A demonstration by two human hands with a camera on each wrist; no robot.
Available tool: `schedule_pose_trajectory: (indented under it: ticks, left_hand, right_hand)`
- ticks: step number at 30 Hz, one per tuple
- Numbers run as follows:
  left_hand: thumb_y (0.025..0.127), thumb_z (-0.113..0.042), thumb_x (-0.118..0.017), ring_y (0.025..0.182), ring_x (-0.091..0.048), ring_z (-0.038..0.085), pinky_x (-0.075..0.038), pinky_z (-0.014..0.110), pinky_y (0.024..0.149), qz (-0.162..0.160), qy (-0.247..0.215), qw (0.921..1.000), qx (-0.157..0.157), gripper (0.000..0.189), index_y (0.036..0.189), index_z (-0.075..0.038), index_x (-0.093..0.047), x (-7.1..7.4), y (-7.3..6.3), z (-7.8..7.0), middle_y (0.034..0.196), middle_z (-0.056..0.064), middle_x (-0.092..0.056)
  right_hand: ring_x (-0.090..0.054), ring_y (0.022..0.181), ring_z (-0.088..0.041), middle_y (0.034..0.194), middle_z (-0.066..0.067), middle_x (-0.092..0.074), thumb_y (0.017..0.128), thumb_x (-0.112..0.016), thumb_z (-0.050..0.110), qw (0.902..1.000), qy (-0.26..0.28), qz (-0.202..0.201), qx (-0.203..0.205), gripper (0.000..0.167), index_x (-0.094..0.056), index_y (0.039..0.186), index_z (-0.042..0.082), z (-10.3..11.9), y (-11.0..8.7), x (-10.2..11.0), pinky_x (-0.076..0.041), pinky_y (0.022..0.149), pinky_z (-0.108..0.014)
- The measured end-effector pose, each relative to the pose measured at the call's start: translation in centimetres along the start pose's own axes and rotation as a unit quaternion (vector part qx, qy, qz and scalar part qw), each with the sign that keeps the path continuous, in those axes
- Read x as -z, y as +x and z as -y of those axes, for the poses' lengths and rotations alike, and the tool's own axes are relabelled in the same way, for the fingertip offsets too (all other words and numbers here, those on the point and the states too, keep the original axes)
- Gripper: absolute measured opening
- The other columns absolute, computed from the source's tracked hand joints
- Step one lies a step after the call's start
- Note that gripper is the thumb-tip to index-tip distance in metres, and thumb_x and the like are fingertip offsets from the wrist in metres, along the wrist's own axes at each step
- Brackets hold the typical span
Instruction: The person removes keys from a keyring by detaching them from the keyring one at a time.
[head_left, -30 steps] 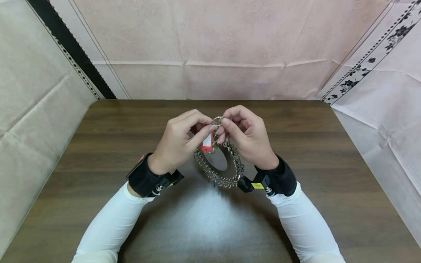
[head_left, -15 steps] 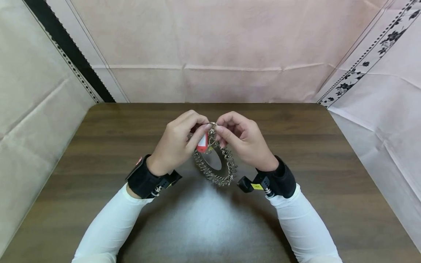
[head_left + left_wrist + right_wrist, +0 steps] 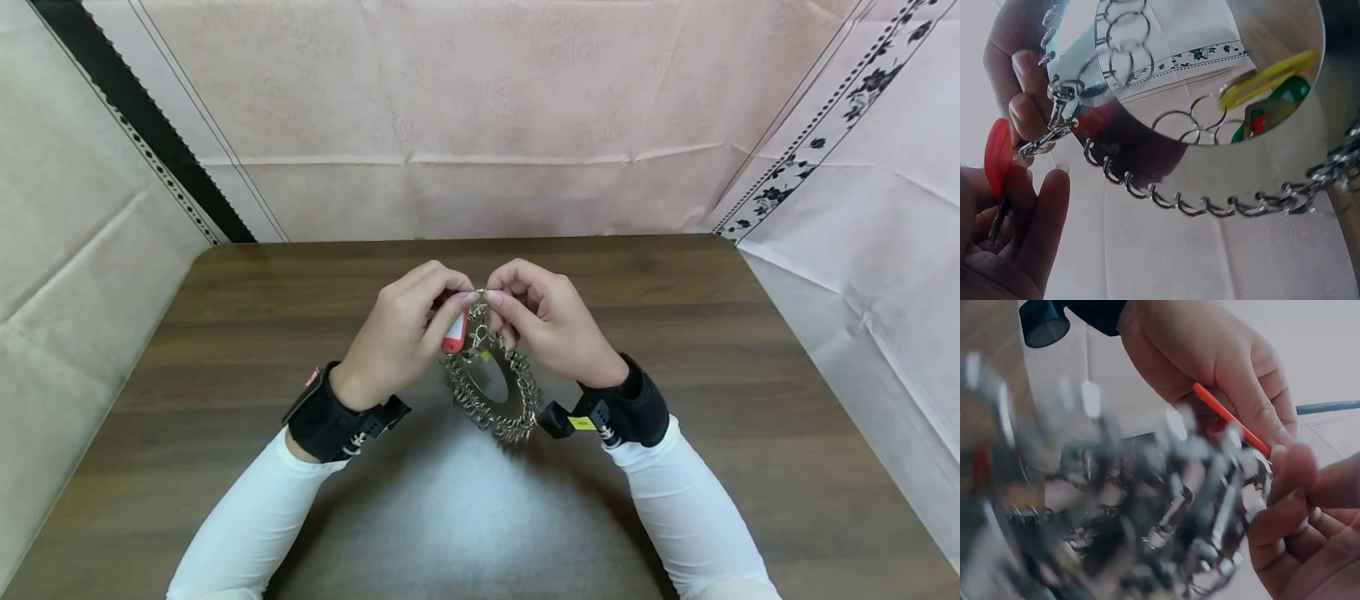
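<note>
Just beyond the middle of the tabletop, my left hand (image 3: 412,325) and right hand (image 3: 551,325) meet, pinching a thin metal key ring (image 3: 481,292) between fingertips and thumbs. A short metal chain (image 3: 1047,140) leads from there to a large shiny hoop (image 3: 512,406), edged with many small metal rings (image 3: 528,383). That hoop hangs tilted below the hands. Beside my left thumb hangs a red key tag (image 3: 455,335) with a white label; the right wrist view shows the red tag (image 3: 1232,419) edge-on. Yellow (image 3: 1266,81) and green (image 3: 1294,92) shapes appear inside the hoop.
A brown wooden table (image 3: 247,350) lies under both hands. Pale cloth (image 3: 487,117) closes off the back, with more cloth at both sides. Black wristbands (image 3: 330,417) carrying small cameras (image 3: 555,421) sit on both wrists, close to the hoop.
Both hands have shifted slightly left and nearer in the head view. The key ring showed as an open loop earlier and is now almost edge-on. The hoop and red tag have swung a little.
</note>
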State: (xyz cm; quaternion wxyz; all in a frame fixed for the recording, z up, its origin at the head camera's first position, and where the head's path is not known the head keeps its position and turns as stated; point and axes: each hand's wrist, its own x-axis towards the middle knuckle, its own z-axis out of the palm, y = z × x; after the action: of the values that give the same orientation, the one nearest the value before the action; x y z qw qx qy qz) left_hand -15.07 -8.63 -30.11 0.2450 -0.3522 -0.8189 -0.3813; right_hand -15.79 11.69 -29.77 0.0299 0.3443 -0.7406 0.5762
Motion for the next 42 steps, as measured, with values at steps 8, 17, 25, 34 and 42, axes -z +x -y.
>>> schedule_pose_trajectory:
  ticks: [8,17,25,34,42]
  left_hand:
    - [0.098,-0.009,-0.067,0.080,-0.059,0.009,-0.054,0.023,0.070,-0.007,-0.025,0.9995,0.020,0.008,0.101,-0.002,-0.068,0.0,0.1,0.3,0.091,0.005,-0.065]
    - [0.096,-0.007,-0.069,0.074,-0.055,0.009,-0.049,0.023,0.063,-0.023,-0.054,0.9982,0.010,0.006,0.098,-0.001,-0.069,-0.3,0.3,0.5,0.083,0.005,-0.064]
    - [0.094,-0.003,-0.070,0.073,-0.055,0.010,-0.047,0.025,0.061,-0.049,-0.036,0.9980,-0.019,0.004,0.097,0.000,-0.069,-0.7,0.1,0.2,0.081,0.006,-0.063]
    - [0.095,-0.003,-0.068,0.077,-0.059,0.011,-0.048,0.018,0.068,-0.060,-0.032,0.9971,-0.036,0.006,0.099,0.002,-0.068,-0.7,-0.2,0.3,0.086,0.009,-0.066]
    - [0.096,-0.003,-0.067,0.075,-0.056,0.010,-0.046,0.018,0.065,-0.050,-0.083,0.9953,-0.003,0.006,0.099,0.002,-0.066,-0.9,0.0,0.4,0.088,0.009,-0.065]
  right_hand:
    - [-0.059,0.053,-0.016,0.073,-0.011,-0.061,0.101,-0.052,-0.008,0.9967,0.077,-0.027,0.005,0.004,-0.055,0.101,-0.010,-0.6,0.2,-0.3,-0.053,0.052,-0.028]
    - [-0.062,0.056,-0.018,0.076,-0.003,-0.066,0.103,-0.052,-0.001,0.9922,0.123,-0.004,-0.019,0.007,-0.054,0.104,-0.008,-0.5,0.1,0.2,-0.051,0.054,-0.026]
    - [-0.059,0.057,-0.020,0.078,-0.009,-0.063,0.103,-0.052,0.000,0.9917,0.120,0.041,-0.022,0.008,-0.055,0.104,-0.007,-0.3,0.0,0.9,-0.052,0.054,-0.028]
    - [-0.067,0.063,-0.018,0.080,-0.008,-0.070,0.106,-0.050,0.008,0.9885,0.141,0.054,-0.010,0.018,-0.058,0.106,-0.009,-0.8,0.1,1.0,-0.053,0.058,-0.027]
    - [-0.071,0.068,-0.018,0.083,-0.005,-0.073,0.106,-0.051,0.007,0.9849,0.168,0.040,-0.014,0.017,-0.059,0.105,-0.008,-0.9,0.1,1.0,-0.055,0.060,-0.027]
